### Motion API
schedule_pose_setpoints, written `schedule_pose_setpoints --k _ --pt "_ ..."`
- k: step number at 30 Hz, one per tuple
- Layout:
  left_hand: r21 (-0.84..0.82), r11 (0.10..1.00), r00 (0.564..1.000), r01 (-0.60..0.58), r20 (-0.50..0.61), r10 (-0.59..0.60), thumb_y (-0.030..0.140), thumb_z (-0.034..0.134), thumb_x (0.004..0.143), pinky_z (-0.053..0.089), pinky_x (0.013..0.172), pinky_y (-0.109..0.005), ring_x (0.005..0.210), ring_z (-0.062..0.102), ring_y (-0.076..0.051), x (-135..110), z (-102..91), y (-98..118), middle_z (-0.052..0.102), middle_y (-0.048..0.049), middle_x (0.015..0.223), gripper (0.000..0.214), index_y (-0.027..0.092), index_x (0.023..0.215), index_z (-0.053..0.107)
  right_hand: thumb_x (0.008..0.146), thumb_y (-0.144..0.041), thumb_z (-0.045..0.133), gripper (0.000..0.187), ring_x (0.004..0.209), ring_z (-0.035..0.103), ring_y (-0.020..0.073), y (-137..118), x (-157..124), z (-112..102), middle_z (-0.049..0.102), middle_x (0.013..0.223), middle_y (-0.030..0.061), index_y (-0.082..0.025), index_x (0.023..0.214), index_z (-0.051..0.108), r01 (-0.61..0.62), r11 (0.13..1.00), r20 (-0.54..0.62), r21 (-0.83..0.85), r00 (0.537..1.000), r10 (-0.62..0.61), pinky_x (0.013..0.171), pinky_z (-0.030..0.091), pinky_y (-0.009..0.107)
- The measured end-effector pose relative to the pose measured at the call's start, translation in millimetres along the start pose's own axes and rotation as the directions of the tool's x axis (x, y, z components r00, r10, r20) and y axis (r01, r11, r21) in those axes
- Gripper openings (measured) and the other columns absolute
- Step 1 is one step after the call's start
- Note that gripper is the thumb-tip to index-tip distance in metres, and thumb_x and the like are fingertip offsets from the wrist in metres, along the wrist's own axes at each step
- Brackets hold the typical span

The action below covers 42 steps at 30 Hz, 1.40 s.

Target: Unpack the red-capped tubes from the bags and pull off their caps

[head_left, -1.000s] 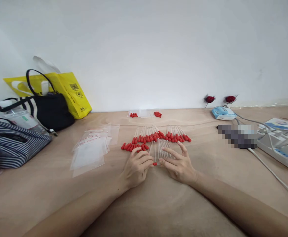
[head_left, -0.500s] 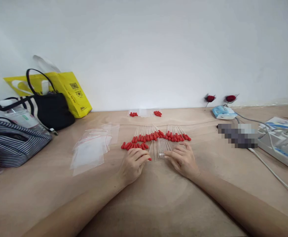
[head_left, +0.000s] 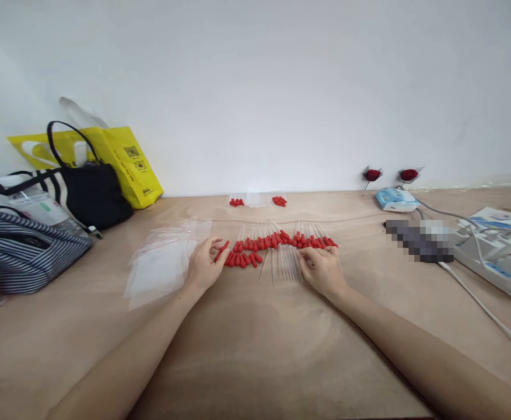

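Left hand pinches the end red cap, likely easiest reached; right hand, grip unclear, adjoins tubes pointing toward the worktop's front edge.

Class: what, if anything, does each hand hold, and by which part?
The left hand pinches a red bulb by its sides. The right hand is at the tubes; whether it holds one cannot be told.

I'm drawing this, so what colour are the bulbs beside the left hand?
The bulbs are red, clearest in the head view.
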<state>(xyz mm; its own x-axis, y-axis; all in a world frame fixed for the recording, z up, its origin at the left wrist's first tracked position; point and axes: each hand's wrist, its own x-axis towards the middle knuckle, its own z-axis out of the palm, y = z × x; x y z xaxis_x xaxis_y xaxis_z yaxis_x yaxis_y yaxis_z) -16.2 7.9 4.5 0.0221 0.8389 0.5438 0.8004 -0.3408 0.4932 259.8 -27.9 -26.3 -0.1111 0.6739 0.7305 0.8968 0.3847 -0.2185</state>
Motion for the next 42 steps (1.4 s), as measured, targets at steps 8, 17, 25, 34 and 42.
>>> schedule_pose_setpoints --k 8,17,25,34,42 --pt "0.097 0.985 0.989 -0.146 0.041 0.142 0.038 0.057 0.072 0.043 0.073 -0.033 0.077 0.054 -0.019 -6 1.0 9 0.061 -0.0038 0.079 0.023 0.017 0.083 0.058 0.078 -0.016 0.044 0.022 0.068 0.052 0.0136 -6 0 3 0.061 0.068 0.0017 -0.019 0.085 0.065 0.049 0.996 0.052 -0.078 0.998 -0.045 0.072 0.023 0.030" --pt "0.157 0.868 0.877 -0.471 0.189 0.441 0.036 0.056 0.073 0.034 0.074 -0.037 0.081 0.049 -0.021 -30 17.7 53 0.058 -0.0052 0.084 0.018 0.020 0.070 0.061 0.077 -0.018 0.041 0.026 0.075 0.050 0.0159 -15 -1 -3 0.060 0.079 0.0055 -0.018 0.092 0.061 0.089 0.993 0.245 -0.079 0.967 -0.067 0.075 0.021 0.034" --pt "0.049 0.874 0.846 -0.483 0.286 0.451 0.039 0.054 0.075 0.034 0.077 -0.037 0.091 0.047 -0.022 -36 18.6 58 0.057 -0.0058 0.096 0.022 0.022 0.085 0.065 0.083 -0.022 0.039 0.024 0.079 0.049 0.0164 -15 1 -6 0.060 0.079 0.0039 -0.020 0.093 0.061 0.071 0.996 0.244 -0.061 0.968 -0.054 0.079 0.019 0.036" --pt "0.350 0.937 0.978 -0.024 0.201 -0.050 0.039 0.054 0.071 0.037 0.079 -0.044 0.095 0.048 -0.030 30 8.9 36 0.059 -0.0087 0.090 0.021 0.022 0.074 0.066 0.083 -0.025 0.041 0.023 0.075 0.050 0.0151 0 -1 -11 0.060 0.074 0.0026 -0.022 0.089 0.064 0.012 1.000 0.155 0.000 0.988 -0.012 0.079 0.022 0.035" --pt "0.468 0.856 0.834 0.219 0.365 -0.413 0.042 0.065 0.053 0.040 0.070 -0.044 0.087 0.056 -0.037 78 31.5 15 0.064 -0.0138 0.071 0.025 0.017 0.048 0.058 0.083 -0.028 0.042 0.023 0.074 0.050 0.0159 -1 -2 -13 0.061 0.074 0.0040 -0.021 0.087 0.064 0.027 0.999 0.124 0.018 0.992 -0.029 0.080 0.022 0.036"
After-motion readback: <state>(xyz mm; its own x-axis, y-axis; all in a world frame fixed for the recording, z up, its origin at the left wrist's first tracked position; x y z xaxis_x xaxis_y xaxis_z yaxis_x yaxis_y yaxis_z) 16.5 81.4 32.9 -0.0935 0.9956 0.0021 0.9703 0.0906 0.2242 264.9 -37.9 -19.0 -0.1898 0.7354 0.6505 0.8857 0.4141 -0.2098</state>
